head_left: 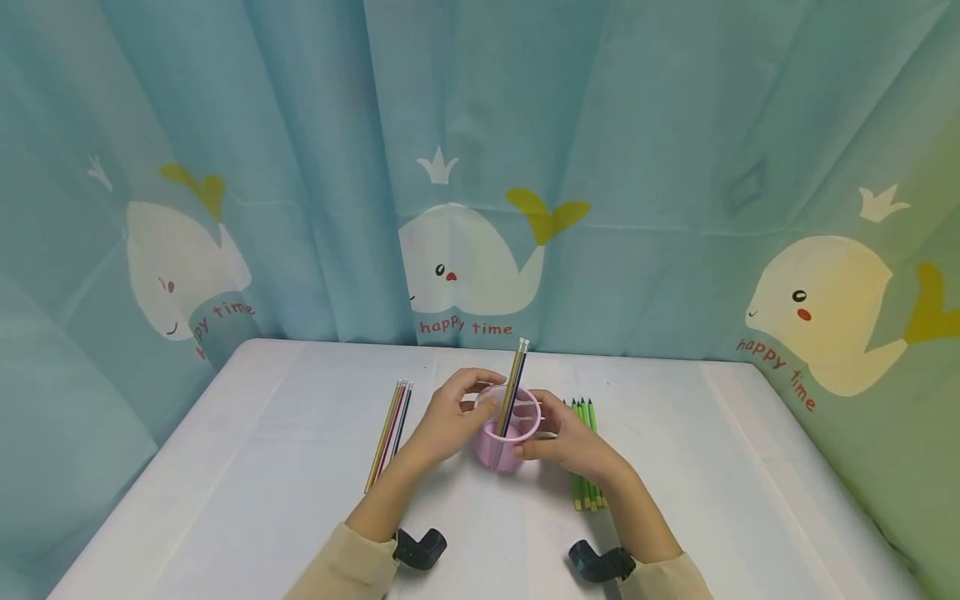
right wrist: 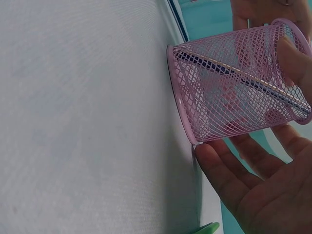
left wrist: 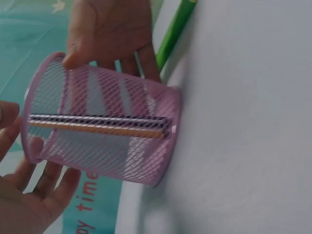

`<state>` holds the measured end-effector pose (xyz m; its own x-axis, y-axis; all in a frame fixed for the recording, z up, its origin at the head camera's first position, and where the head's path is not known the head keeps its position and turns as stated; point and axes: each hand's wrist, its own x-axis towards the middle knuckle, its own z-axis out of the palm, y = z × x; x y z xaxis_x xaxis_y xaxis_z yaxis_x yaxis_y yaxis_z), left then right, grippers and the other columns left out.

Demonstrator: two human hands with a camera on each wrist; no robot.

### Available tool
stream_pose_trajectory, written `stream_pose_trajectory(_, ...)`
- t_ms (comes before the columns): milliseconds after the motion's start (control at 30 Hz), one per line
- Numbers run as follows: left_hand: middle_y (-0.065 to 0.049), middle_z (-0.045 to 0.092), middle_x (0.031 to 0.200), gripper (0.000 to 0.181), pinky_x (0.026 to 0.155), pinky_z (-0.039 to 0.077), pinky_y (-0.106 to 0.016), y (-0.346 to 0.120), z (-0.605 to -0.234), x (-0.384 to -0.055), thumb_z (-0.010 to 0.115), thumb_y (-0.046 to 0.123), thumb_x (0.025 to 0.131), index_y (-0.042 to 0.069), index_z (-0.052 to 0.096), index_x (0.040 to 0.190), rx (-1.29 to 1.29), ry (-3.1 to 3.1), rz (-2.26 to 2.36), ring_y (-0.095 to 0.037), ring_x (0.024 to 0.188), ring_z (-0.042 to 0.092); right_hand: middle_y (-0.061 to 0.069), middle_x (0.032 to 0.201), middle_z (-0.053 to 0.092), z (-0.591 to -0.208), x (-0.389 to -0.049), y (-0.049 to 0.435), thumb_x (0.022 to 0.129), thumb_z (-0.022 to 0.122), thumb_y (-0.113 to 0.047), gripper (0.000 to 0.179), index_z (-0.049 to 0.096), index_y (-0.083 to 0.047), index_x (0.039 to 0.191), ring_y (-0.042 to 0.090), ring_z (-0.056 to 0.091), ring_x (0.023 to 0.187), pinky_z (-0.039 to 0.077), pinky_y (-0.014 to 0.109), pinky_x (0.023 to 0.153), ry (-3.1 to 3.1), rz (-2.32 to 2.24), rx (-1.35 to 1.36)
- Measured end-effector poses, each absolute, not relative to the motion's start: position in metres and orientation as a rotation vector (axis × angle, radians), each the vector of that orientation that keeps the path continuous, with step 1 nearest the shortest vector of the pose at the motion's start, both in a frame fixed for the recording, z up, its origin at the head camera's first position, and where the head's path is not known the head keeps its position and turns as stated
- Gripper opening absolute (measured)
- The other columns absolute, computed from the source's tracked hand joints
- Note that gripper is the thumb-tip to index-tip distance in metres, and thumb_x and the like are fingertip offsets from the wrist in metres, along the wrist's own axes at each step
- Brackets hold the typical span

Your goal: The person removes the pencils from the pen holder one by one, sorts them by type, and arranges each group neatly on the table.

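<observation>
A pink mesh pencil holder [head_left: 497, 455] stands on the table between both hands. Inside it lean a gold pencil and a dark pencil [head_left: 517, 375], their white eraser ends above the rim; through the mesh in the left wrist view the pencils [left wrist: 97, 125] reach down to the base. My left hand [head_left: 447, 421] holds the holder's left side, thumb at the rim. From the right, my right hand [head_left: 576, 443] grips it with the thumb in front and the fingers round the far side. The right wrist view shows the holder's base [right wrist: 181, 97] at the tabletop.
Left of the left hand lie several pencils [head_left: 390, 433], gold, red and dark. Several green pencils [head_left: 585, 493] lie beside and partly behind the right hand. A blue curtain [head_left: 645, 167] with whale prints hangs along the back edge of the white table [head_left: 247, 467].
</observation>
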<state>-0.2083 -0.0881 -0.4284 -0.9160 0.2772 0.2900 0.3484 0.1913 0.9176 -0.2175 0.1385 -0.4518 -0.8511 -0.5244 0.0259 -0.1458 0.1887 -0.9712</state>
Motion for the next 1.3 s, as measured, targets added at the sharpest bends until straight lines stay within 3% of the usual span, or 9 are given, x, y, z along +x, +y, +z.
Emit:
stream_pose_trajectory(300,-0.009,0.053,0.144,0.035,0.104,0.048,-0.056,-0.085,-0.437,-0.210,0.064,0.018,0.097,0.012,0.062,0.131,-0.744,-2.418,-1.777,-0.036,0.131,0.052,0.020,0.140,0.053,-0.450,-0.217,0.138,0.080,0.081,-0.012,0.073,0.044,-0.008,0.143,0.039,0.054,0.127,0.048,0.052,0.105,2.170,-1.694,-0.635)
stream_pose_trajectory(533,-0.013,0.047,0.149,0.038,0.112,0.040,-0.058,-0.086,-0.441,-0.212,0.060,0.022,0.100,0.010,0.060,0.136,-0.914,-2.475,-1.563,-0.033,0.140,0.043,0.020,0.137,0.054,-0.448,-0.215,0.138,0.080,0.081,-0.012,0.073,0.044,-0.008,0.143,0.040,0.056,0.121,0.052,0.041,0.097,2.148,-1.702,-0.645)
stream_pose_trajectory(733,-0.013,0.046,0.149,0.038,0.113,0.038,-0.059,-0.085,-0.439,-0.212,0.057,0.024,0.102,0.011,0.059,0.137,-0.960,-2.516,-1.467,-0.033,0.141,0.042,0.021,0.138,0.053,-0.449,-0.216,0.139,0.081,0.080,-0.012,0.072,0.044,-0.006,0.143,0.040,0.055,0.124,0.048,0.052,0.104,2.158,-1.699,-0.652)
stream_pose_trajectory(933,-0.014,0.049,0.147,0.039,0.111,0.042,-0.056,-0.087,-0.436,-0.211,0.061,0.021,0.099,0.008,0.059,0.136,-0.876,-2.539,-1.478,-0.033,0.139,0.045,0.023,0.138,0.053,-0.449,-0.216,0.139,0.080,0.080,-0.012,0.075,0.042,-0.003,0.144,0.041,0.055,0.123,0.050,0.050,0.102,2.153,-1.694,-0.648)
stream_pose_trajectory(1100,-0.010,0.054,0.143,0.039,0.101,0.052,-0.053,-0.090,-0.432,-0.211,0.064,0.022,0.098,0.009,0.060,0.134,-0.818,-2.517,-1.539,-0.031,0.133,0.051,0.024,0.141,0.051,-0.449,-0.216,0.139,0.080,0.080,-0.012,0.073,0.043,-0.005,0.143,0.042,0.053,0.126,0.047,0.054,0.106,2.159,-1.693,-0.646)
stream_pose_trajectory(1300,-0.007,0.059,0.137,0.038,0.093,0.058,-0.041,-0.093,-0.431,-0.212,0.064,0.021,0.098,0.010,0.060,0.134,-0.778,-2.516,-1.516,-0.026,0.122,0.058,0.024,0.141,0.050,-0.449,-0.217,0.139,0.080,0.081,-0.012,0.074,0.043,-0.005,0.143,0.042,0.053,0.126,0.046,0.055,0.106,2.165,-1.689,-0.640)
